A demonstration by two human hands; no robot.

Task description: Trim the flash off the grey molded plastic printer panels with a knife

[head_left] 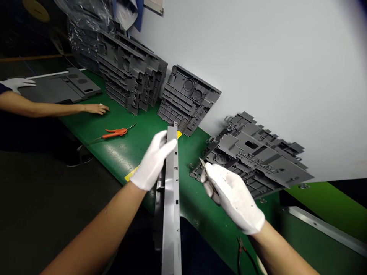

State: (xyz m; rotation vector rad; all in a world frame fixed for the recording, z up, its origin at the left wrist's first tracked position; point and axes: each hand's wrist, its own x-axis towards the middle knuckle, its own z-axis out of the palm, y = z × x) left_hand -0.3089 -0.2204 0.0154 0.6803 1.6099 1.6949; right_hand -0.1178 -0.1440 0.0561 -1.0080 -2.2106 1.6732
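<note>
My left hand point(155, 160), in a white glove, is closed round the upper end of a grey plastic panel point(171, 187). The panel stands on edge with its narrow slotted side facing me, and its lower end runs out of the picture. To the right of it, apart from the panel, my gloved right hand point(233, 196) pinches a small thin blade point(202, 162) whose pointed tip sticks out past the fingers. The blade's other end is hidden in the glove. Behind the right hand, stacked grey plastic panels point(258, 149) lean on the wall.
More ribbed panels point(126, 72) and a panel with two round grilles point(189, 97) lean at the back of the green table point(114, 152). An orange air gun point(114, 133) lies left, pliers point(241, 246) at lower right. A co-worker's arm point(57, 109) reaches over the table beside a flat panel point(63, 86).
</note>
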